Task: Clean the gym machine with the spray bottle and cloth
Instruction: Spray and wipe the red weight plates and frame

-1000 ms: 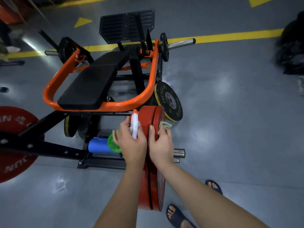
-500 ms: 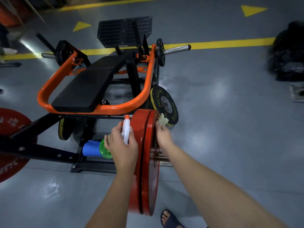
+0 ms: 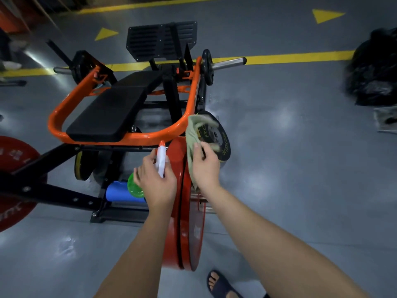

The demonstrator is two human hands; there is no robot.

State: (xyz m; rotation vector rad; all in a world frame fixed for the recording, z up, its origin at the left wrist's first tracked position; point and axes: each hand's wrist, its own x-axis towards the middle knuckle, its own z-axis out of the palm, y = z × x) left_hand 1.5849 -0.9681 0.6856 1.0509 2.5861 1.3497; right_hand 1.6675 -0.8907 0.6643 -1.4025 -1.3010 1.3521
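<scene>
The gym machine has an orange tube frame [image 3: 120,139] and a black padded bench [image 3: 107,116]. Two red weight plates [image 3: 182,233] stand on edge on its near sleeve. My left hand [image 3: 156,183] grips the spray bottle [image 3: 161,160], whose white head with an orange tip points up beside the red plates; its green body [image 3: 134,187] shows left of the hand. My right hand [image 3: 205,168] pinches a pale green cloth [image 3: 194,134], which hangs loose over the top right edge of the red plates.
A black and yellow plate [image 3: 223,145] sits just behind the cloth. A blue roller [image 3: 120,191] lies under the frame. A red plate [image 3: 15,155] is at the left edge, black bags [image 3: 373,69] at the right. My sandalled foot [image 3: 221,284] is on the grey floor.
My right hand has come up from the side of the red plates, and the cloth now spreads out and hangs from its fingers. The left hand keeps the bottle in place.
</scene>
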